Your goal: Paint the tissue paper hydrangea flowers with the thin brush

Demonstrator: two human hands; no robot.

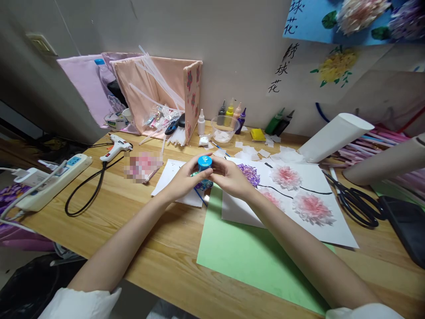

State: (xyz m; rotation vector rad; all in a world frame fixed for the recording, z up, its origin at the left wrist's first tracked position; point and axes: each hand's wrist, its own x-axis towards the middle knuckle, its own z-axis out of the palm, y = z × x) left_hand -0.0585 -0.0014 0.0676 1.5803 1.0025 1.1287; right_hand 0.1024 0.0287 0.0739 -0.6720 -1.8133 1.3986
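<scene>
The blue-capped bottle [205, 164] is held off the surface at the left edge of the flower sheet [332, 235], the fingers of the left hand [181, 181] and the right hand [232, 179] both clamped around it; the danger, as I judge it, is the contents; if the cap loosens under a squeeze, liquid could drip onto the flower sheet and stain its pink paper blooms [286, 176]; a slip could drop the bottle onto the green sheet [245, 252] tucked under the flower sheet's near edge.

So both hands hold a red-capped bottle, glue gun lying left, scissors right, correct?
No, the cap is blue, not red. Head view: left hand and right hand hold the blue-capped bottle, glue gun lying left, scissors right.
</scene>
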